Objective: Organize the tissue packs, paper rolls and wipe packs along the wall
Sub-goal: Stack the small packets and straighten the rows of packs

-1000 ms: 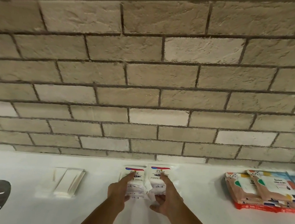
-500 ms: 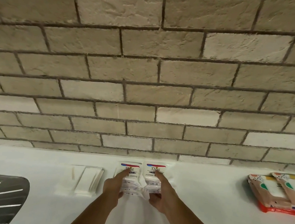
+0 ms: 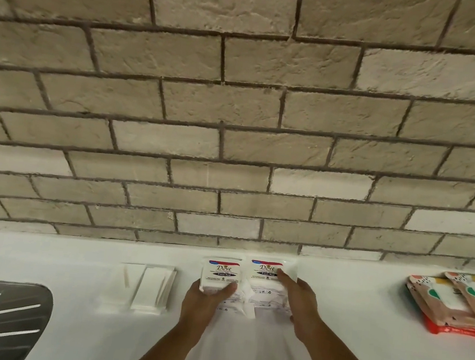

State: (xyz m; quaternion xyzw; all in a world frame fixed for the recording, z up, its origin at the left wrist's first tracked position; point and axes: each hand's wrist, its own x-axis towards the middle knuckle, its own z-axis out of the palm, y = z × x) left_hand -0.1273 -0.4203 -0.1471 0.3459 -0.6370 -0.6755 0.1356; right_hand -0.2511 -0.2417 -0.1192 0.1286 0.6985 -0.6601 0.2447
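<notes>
Left hand (image 3: 202,302) and right hand (image 3: 300,305) grip side-by-side Dove packs (image 3: 266,274), long axes toward the wall (image 3: 234,149).

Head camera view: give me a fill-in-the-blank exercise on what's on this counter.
The left hand and right hand hold two white packs labelled ____.
The wall behind them is built of ____.
The colourful packs lie to the hands' ____.
Missing words: Dove; bricks; right.
</notes>
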